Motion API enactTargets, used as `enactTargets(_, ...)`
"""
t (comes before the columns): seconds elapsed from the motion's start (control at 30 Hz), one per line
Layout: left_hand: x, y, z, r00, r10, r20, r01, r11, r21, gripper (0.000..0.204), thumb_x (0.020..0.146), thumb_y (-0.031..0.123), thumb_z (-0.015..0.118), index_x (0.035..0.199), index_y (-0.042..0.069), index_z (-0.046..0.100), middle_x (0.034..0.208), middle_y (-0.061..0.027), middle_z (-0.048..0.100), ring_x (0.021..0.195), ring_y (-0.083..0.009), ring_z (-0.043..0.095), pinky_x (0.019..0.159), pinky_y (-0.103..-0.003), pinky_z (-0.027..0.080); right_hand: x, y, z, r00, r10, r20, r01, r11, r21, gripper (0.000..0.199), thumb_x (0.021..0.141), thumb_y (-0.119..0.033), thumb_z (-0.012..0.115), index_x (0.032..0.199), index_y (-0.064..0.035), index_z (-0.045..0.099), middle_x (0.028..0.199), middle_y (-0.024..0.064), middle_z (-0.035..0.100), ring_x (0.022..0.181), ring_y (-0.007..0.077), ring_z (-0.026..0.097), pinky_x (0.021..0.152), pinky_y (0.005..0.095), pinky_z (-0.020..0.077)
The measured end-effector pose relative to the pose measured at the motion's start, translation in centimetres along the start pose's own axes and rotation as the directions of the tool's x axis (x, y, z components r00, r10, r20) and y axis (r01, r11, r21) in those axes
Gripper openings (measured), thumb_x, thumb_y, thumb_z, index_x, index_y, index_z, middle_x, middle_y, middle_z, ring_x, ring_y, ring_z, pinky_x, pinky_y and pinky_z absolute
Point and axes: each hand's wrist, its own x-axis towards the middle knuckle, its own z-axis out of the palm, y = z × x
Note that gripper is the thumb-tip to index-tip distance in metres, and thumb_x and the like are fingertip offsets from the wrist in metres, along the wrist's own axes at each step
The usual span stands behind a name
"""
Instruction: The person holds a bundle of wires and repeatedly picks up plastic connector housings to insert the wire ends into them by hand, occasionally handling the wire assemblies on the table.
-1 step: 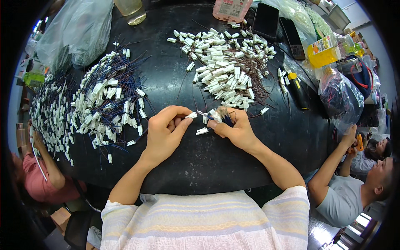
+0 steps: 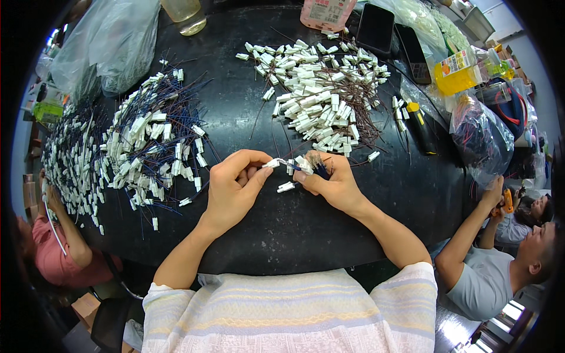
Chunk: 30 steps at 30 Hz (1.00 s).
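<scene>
My left hand (image 2: 236, 182) is closed, pinching a small white plug connector (image 2: 272, 164) between thumb and forefinger. My right hand (image 2: 332, 182) is closed around a bunch of dark wires (image 2: 321, 169) with white connectors (image 2: 302, 162) at their ends. Thin wire runs across the small gap between my two hands. A single white connector (image 2: 285, 187) lies on the black table just below my right thumb. Beyond my hands spreads a large pile of white connectors with brown wires (image 2: 312, 88). To the left is another pile, with blue wires (image 2: 154, 135).
More connectors (image 2: 70, 159) cover the far left. A yellow-black cutter knife (image 2: 419, 126), two dark phone-like devices (image 2: 375, 28) and a yellow-liquid bottle (image 2: 456, 72) lie right. Plastic bags (image 2: 126, 47) and a cup (image 2: 185, 16) stand at the back. Co-workers sit left (image 2: 73, 250) and right (image 2: 482, 276).
</scene>
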Motion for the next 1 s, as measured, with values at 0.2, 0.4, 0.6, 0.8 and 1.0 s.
enactTargets(0.2,-0.26,0.01,0.02,0.998,-0.054,0.018,0.056,0.993,-0.106,0.012,0.081,-0.001,0.060,0.092,-0.003,0.059,0.078,0.0002,0.058,0.065,-0.0007,0.048,0.054,-0.014,0.036,-0.02,-0.21,0.18,0.987,-0.158,-0.001,0.156,0.980,-0.126,0.009,0.075,-0.006,0.063,0.073,0.0000,0.056,0.061,-0.0038,0.048,0.058,0.0026,0.039,0.052,0.0213,0.0324)
enactTargets(0.4,-0.34,0.11,-0.29,0.999,-0.046,0.002,0.046,0.994,-0.100,0.012,0.081,-0.001,0.059,0.093,-0.003,0.059,0.082,-0.0007,0.059,0.068,-0.0014,0.050,0.057,-0.014,0.038,0.24,0.55,0.01,0.978,-0.208,-0.015,0.203,0.966,-0.164,0.005,0.075,-0.003,0.062,0.072,-0.0011,0.058,0.061,-0.0026,0.053,0.056,0.0033,0.045,0.052,0.0201,0.0341)
enactTargets(0.6,0.01,0.02,0.03,0.983,0.157,-0.097,-0.162,0.986,-0.043,0.013,0.074,-0.003,0.063,0.086,0.000,0.062,0.068,-0.0002,0.051,0.053,-0.0019,0.039,0.043,-0.017,0.026,0.10,-0.02,0.05,0.983,-0.185,0.014,0.183,0.956,-0.227,0.004,0.074,-0.002,0.061,0.073,0.0001,0.058,0.068,-0.0006,0.057,0.063,0.0043,0.048,0.058,0.0199,0.0371)
enactTargets(0.8,0.01,0.50,0.05,0.980,0.183,-0.078,-0.185,0.982,-0.028,0.013,0.073,-0.004,0.064,0.085,0.000,0.062,0.067,-0.0022,0.050,0.055,-0.0043,0.042,0.043,-0.017,0.029,0.32,0.31,0.41,0.980,-0.190,-0.050,0.183,0.976,-0.121,0.007,0.076,-0.005,0.063,0.081,0.0001,0.059,0.070,-0.0021,0.056,0.065,0.0042,0.048,0.060,0.0200,0.0377)
enactTargets(1.0,-0.22,0.34,0.30,0.985,0.165,-0.048,-0.166,0.986,-0.011,0.015,0.071,-0.004,0.065,0.085,0.000,0.062,0.066,-0.0025,0.050,0.053,-0.0046,0.041,0.043,-0.018,0.029,-0.14,0.05,0.15,0.991,-0.091,-0.095,0.092,0.996,0.009,0.013,0.077,-0.007,0.064,0.084,-0.0010,0.055,0.070,-0.0029,0.053,0.067,0.0042,0.045,0.061,0.0202,0.0371)
